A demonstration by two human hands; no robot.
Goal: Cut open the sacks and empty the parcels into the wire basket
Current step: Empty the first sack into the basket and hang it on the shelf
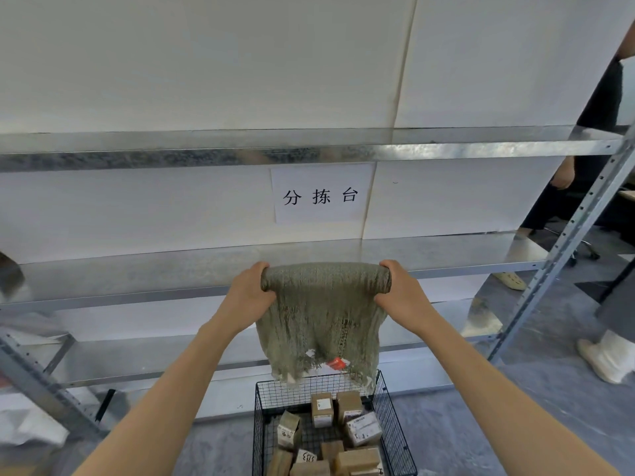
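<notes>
I hold a grey-green woven sack (pixel 323 317) up in front of me, its top edge rolled into a tube. My left hand (pixel 249 295) grips the left end of the roll and my right hand (pixel 400 292) grips the right end. The sack hangs mouth down, its frayed cut edge and a red tag just above the black wire basket (pixel 391 427). Several brown cardboard parcels (pixel 348 405) lie in the basket on the floor.
A galvanised metal shelf rack (pixel 171 269) stands right behind the sack, with a paper sign (pixel 321 194) on the white wall. White sacks (pixel 27 427) lie at the lower left. Another person's legs and shoes (pixel 604 359) stand at the right.
</notes>
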